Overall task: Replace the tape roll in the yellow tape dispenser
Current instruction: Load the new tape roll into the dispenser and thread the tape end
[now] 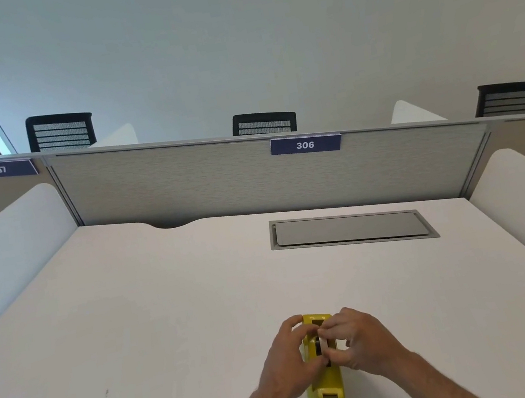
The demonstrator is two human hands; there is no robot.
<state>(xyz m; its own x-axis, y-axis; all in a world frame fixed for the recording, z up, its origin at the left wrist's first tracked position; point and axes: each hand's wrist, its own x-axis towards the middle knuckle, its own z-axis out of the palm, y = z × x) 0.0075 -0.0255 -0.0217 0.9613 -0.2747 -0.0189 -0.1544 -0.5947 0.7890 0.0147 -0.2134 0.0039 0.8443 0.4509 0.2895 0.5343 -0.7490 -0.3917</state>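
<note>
1. Left hand (290, 361) curls around the left side of the dispenser (324, 386), fingers bent over its top at the roll well; thumb side near the middle. Grasping the dispenser body.
2. Right hand (357, 339) comes in from the right, fingertips pinched at the same well, meeting the left fingers. Something white and dark shows between the fingertips, probably the roll (322, 345), mostly hidden. Cannot tell if the right hand clamps it or just touches it.
3. Roll sits in the dispenser's middle, directly between both hands, under the fingertips.
4. Dispenser is yellow, lying lengthwise on the desk (136, 324), long axis running away from the person. Cutter end points toward the person, clear of both hands; far end pokes out beyond the knuckles.
5. Both forearms enter from the bottom edge, converging on the dispenser.
6. Desk is white, dispenser near its front edge, slightly right of centre.
7. Grey cable hatch (349, 229) is set flush in the desk, well beyond the hands, lid down.
8. Fabric divider (181, 181) at the desk's back carries a label (305, 145) reading 306.
9. Three black chair backs show behind the divider.
</note>
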